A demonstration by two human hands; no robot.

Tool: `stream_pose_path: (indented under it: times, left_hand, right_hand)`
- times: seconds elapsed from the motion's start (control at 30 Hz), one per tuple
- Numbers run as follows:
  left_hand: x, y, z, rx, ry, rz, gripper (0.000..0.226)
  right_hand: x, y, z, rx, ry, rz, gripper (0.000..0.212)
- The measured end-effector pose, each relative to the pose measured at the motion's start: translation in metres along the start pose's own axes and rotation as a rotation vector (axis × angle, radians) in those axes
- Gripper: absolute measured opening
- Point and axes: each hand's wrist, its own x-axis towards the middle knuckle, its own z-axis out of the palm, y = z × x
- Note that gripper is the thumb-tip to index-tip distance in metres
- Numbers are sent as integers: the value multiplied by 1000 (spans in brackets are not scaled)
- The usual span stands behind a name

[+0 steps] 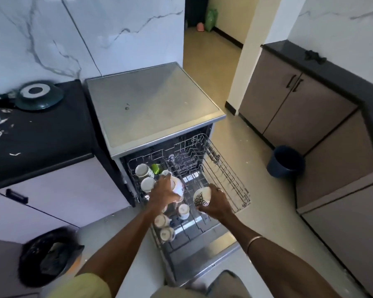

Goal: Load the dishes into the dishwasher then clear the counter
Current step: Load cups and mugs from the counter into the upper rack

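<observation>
The dishwasher (153, 104) stands open with its upper wire rack (226, 166) pulled out over the lowered door (205, 257). Several white mugs (143, 170) lie in the rack's left side, near a green item (156, 168). My left hand (163, 193) grips a white patterned mug (178, 187) above the rack's left half. My right hand (216, 203) holds a white cup with black dots (201, 197), its opening tipped to the left, over the middle of the rack.
A dark green pan (39, 95) lies upside down on the black counter (41, 134) at the left, among white scraps. A bin with a black liner (50, 254) stands lower left. A blue bucket (285, 161) sits on the floor beside brown cabinets (299, 108).
</observation>
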Motion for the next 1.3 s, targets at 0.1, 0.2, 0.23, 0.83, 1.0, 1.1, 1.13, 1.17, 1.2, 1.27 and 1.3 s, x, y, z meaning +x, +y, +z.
stream_pose_path:
  times: [0.1, 0.2, 0.23, 0.83, 1.0, 1.1, 1.13, 1.17, 1.2, 1.27, 1.3]
  left_hand:
    - [32, 5, 1, -71, 37, -66, 107]
    - [70, 10, 4, -96, 61, -110, 110]
    - [87, 10, 7, -89, 71, -118, 111]
    - [308, -43, 130, -9, 273, -18, 82]
    - [323, -50, 153, 248, 290, 52, 90]
    - [320, -50, 160, 189, 333, 30, 92]
    - [319, -50, 160, 157, 344, 16, 93]
    - [318, -51, 159, 128, 344, -1, 93]
    - [318, -52, 157, 109, 331, -15, 94]
    - [321, -58, 152, 89, 296, -19, 94]
    - [322, -61, 149, 68, 280, -7, 93]
  right_hand:
    - [32, -2, 9, -15, -41, -36, 102]
    - [71, -1, 20, 0, -70, -66, 101]
    - [89, 2, 26, 6, -83, -69, 100]
    - [271, 64, 165, 28, -81, -195, 94]
    - [275, 73, 166, -21, -54, -274, 94]
    - [271, 70, 159, 8, -24, -293, 93]
    - [269, 69, 158, -3, -17, -307, 94]
    - [267, 68, 158, -24, -9, -329, 94]
    - [265, 67, 159, -48, 0, -352, 95]
    - [265, 65, 162, -46, 12, -375, 96]
    - [265, 63, 162, -22, 9, -366, 97]
